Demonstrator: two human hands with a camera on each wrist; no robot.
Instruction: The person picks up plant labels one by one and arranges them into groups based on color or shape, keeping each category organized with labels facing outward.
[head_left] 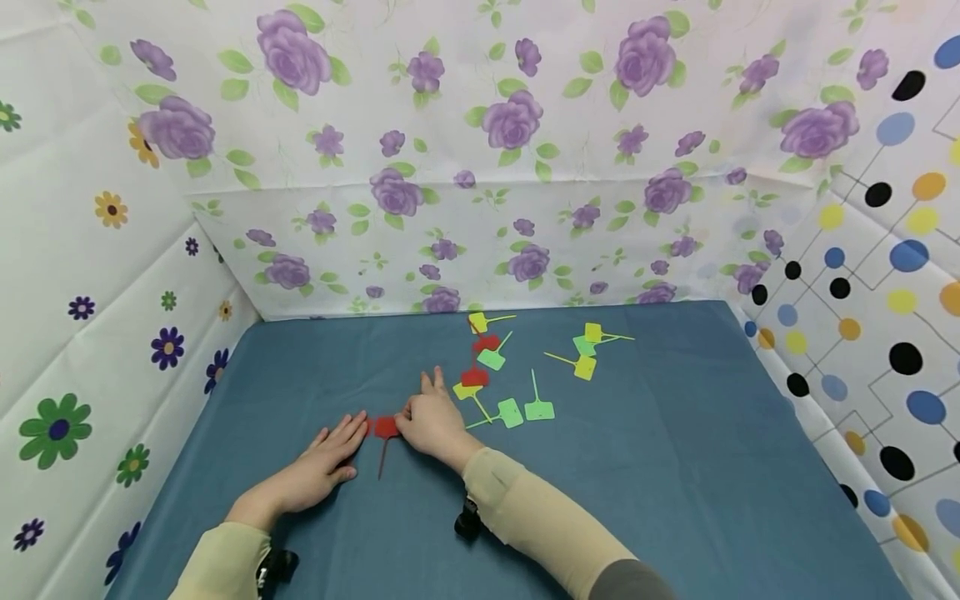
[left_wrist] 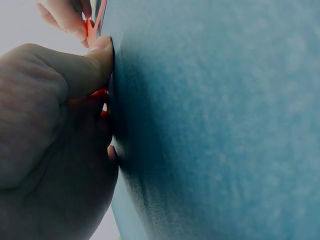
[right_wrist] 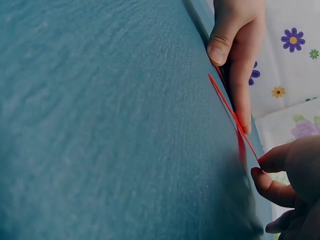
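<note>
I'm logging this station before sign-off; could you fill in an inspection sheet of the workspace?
Surface: blue cloth, lightly creased.
Job's things: red tag with a thin stem, between the hands.
Clutter: yellow tags, green tags and other red tags beside and beyond the right hand; some overlap.
Hands: left hand rests on the cloth, fingers extended; right hand pinches the red tag.
Cables: nothing seen.
Surroundings: purple-rose sheet behind, flowered sheet left, dotted sheet right.
</note>
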